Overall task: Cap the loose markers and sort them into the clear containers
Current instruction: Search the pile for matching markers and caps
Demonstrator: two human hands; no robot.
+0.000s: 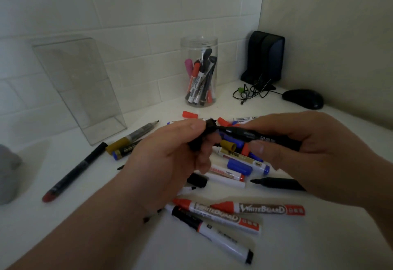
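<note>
Here, left hand [170,155] pinching a black cap [211,123] at the tip of a black marker [251,136], right hand [308,148] gripping its barrel, both above loose markers [261,208] strewn on the tabletop [319,248], part-filled jar [198,72] behind.

I hold a black marker [255,137] level above the pile, its body pinched in my right fingers [260,148]. Its tip points left at the black cap [209,124] gripped in my left fingers [187,125], and I cannot tell whether they touch. Below, on the desk [85,216], lie two uncapped red whiteboard markers [261,209], a white marker with black ends [214,234] and an uncapped black one [278,183]. At the back, the clear round jar [198,45] stands upright with several markers inside. The clear box [78,87] stands to its left.
</note>
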